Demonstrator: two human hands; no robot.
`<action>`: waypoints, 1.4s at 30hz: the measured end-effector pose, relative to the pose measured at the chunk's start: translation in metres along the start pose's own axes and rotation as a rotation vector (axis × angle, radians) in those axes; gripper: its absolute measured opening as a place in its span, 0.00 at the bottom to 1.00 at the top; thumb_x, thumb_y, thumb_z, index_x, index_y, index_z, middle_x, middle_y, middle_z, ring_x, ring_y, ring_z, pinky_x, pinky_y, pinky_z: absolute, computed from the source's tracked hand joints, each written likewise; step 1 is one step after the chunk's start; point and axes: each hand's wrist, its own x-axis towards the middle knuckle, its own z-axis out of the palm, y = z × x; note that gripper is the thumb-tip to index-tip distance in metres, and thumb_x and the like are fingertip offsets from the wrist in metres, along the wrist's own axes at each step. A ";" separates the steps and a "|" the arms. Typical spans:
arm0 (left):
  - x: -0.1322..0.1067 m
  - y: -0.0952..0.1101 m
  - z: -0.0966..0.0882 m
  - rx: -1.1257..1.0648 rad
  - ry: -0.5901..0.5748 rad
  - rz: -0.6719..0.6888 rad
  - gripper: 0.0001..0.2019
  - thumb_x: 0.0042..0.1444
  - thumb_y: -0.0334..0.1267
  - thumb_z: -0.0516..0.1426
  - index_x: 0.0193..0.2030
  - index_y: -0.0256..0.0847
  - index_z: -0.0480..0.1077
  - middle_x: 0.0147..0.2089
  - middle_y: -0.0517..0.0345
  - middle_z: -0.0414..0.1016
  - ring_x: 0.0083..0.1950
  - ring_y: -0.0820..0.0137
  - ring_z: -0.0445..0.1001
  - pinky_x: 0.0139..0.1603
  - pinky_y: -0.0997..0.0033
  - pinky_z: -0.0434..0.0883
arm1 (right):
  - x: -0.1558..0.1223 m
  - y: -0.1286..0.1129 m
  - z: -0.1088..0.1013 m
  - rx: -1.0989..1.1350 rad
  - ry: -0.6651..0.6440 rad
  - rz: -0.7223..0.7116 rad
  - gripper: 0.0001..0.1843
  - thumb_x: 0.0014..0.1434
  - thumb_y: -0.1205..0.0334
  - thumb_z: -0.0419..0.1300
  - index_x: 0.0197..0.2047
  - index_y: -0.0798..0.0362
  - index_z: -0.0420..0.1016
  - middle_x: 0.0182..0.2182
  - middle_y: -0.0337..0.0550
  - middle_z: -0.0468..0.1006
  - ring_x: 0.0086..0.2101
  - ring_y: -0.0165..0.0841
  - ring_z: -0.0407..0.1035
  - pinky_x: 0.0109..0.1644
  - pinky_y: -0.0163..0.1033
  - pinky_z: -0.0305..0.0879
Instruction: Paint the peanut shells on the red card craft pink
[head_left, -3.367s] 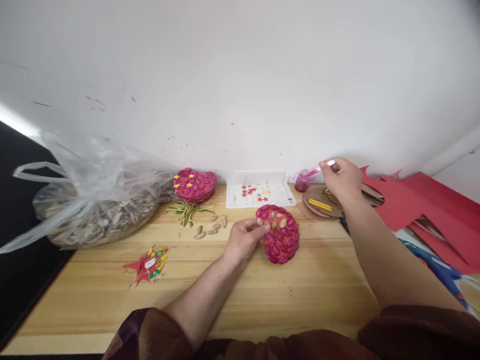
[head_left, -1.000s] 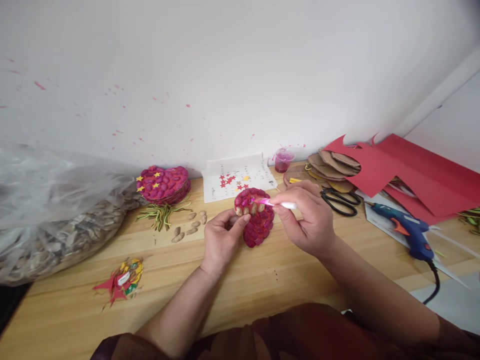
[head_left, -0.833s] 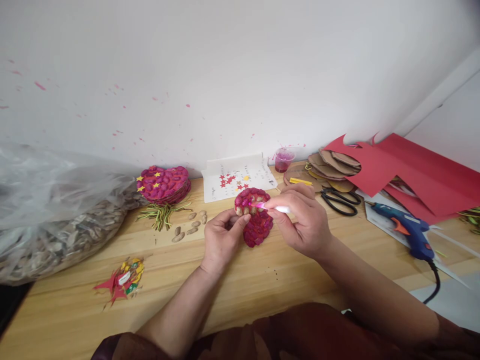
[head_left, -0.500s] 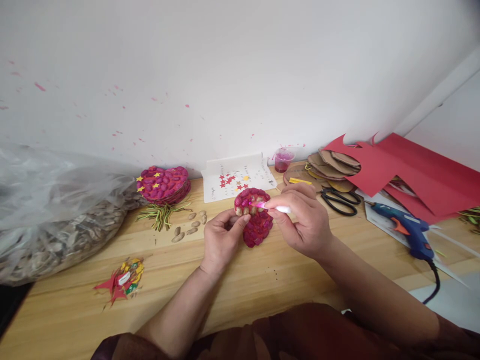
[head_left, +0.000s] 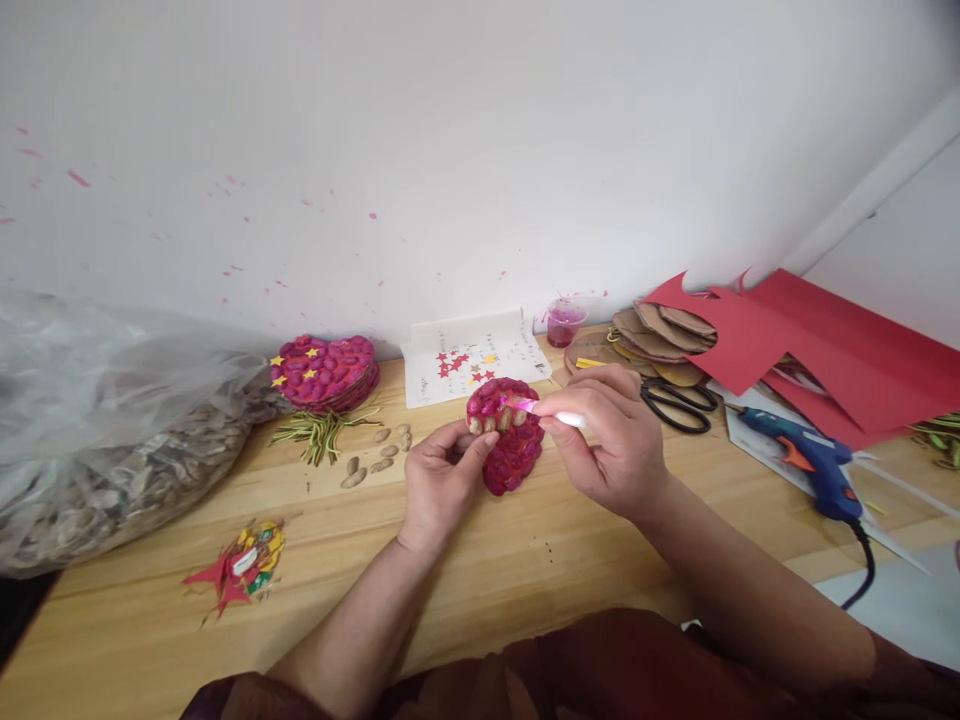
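While a long pale wooden tabletop (head_left: pixel 525 560) fills the near view against a white wall speckled with pink paint, a big clear plastic bag of dry peanut shells (head_left: pixel 112 440) slumps at the far left. Sheets of red paper (head_left: pixel 825 360) lie at the far right, with a blue hot-glue gun (head_left: pixel 806 455), black scissors (head_left: pixel 679 405) and a pile of brown cardboard discs (head_left: pixel 660 335) nearer the middle. By the wall sit a white sheet with small star stickers (head_left: pixel 472 355), a small cup of pink paint (head_left: pixel 562 322) and a stack of pink heart-shaped pieces covered in painted shells (head_left: pixel 324 368).

At centre, the left hand (head_left: pixel 442 480) holds up a similar heart-shaped piece covered in pink-painted peanut shells (head_left: pixel 510 440), tilted off the tabletop, thumb and fingers pinching its left edge. The right hand (head_left: pixel 607 445) has its fingers closed round a thin white-handled brush with a pink tip (head_left: pixel 551 412), the tip touching the unpainted shells in the upper row.

Judging by its make, the piece is light and fairly stiff, but the shells look brittle and the paint wet; the bare edge seems the safest place to grip. Loose peanuts (head_left: pixel 375 455) lie to its left.
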 end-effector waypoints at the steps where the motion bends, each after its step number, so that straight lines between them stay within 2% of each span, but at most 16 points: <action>1: 0.000 0.001 0.000 0.001 0.000 0.003 0.14 0.47 0.47 0.72 0.32 0.37 0.83 0.23 0.61 0.73 0.24 0.74 0.65 0.28 0.74 0.68 | 0.000 0.000 0.000 0.002 0.001 -0.002 0.07 0.65 0.67 0.63 0.45 0.46 0.76 0.31 0.38 0.82 0.38 0.38 0.72 0.47 0.47 0.64; 7: 0.000 0.001 0.000 0.004 0.001 0.009 0.15 0.46 0.48 0.73 0.31 0.37 0.83 0.23 0.61 0.73 0.24 0.74 0.64 0.27 0.74 0.66 | 0.000 0.001 0.000 0.014 -0.012 -0.006 0.07 0.66 0.67 0.63 0.45 0.46 0.76 0.32 0.37 0.83 0.38 0.37 0.72 0.48 0.48 0.64; 16: 0.003 -0.010 -0.003 -0.030 -0.028 0.021 0.14 0.48 0.47 0.72 0.33 0.36 0.83 0.24 0.61 0.72 0.26 0.74 0.63 0.28 0.75 0.66 | 0.000 0.004 -0.003 0.123 0.034 0.096 0.07 0.66 0.68 0.62 0.44 0.47 0.78 0.33 0.39 0.83 0.39 0.37 0.72 0.48 0.46 0.67; 21: 0.003 -0.006 -0.002 -0.051 -0.023 0.018 0.14 0.47 0.46 0.72 0.31 0.36 0.82 0.23 0.62 0.70 0.26 0.75 0.62 0.27 0.75 0.64 | 0.002 0.007 -0.004 0.161 0.081 0.139 0.06 0.67 0.69 0.62 0.44 0.48 0.78 0.35 0.41 0.83 0.40 0.37 0.73 0.47 0.46 0.69; 26: 0.003 -0.005 -0.002 -0.064 -0.021 -0.003 0.14 0.47 0.46 0.72 0.32 0.36 0.83 0.23 0.62 0.70 0.25 0.75 0.62 0.28 0.75 0.64 | 0.003 0.008 -0.004 0.195 0.043 0.130 0.06 0.67 0.68 0.62 0.43 0.47 0.78 0.34 0.40 0.82 0.39 0.37 0.72 0.47 0.47 0.69; 31: 0.003 -0.007 -0.002 -0.078 -0.010 -0.013 0.16 0.45 0.47 0.73 0.30 0.36 0.82 0.24 0.61 0.72 0.26 0.74 0.64 0.29 0.75 0.66 | 0.002 0.010 -0.004 0.193 0.085 0.158 0.07 0.66 0.68 0.62 0.44 0.47 0.79 0.35 0.41 0.83 0.40 0.38 0.73 0.47 0.48 0.69; 36: 0.003 -0.003 0.000 -0.085 -0.002 -0.022 0.16 0.44 0.48 0.73 0.31 0.36 0.82 0.24 0.61 0.73 0.26 0.74 0.65 0.29 0.75 0.67 | 0.001 0.010 -0.005 0.221 0.037 0.130 0.06 0.67 0.67 0.62 0.44 0.47 0.79 0.34 0.41 0.82 0.39 0.38 0.72 0.46 0.48 0.69; 42: 0.002 0.001 0.001 -0.106 0.004 -0.033 0.16 0.43 0.47 0.73 0.30 0.36 0.82 0.23 0.61 0.74 0.26 0.74 0.66 0.29 0.75 0.68 | 0.000 0.015 -0.004 0.208 0.086 0.172 0.06 0.67 0.67 0.62 0.44 0.47 0.79 0.36 0.41 0.83 0.40 0.38 0.73 0.48 0.49 0.69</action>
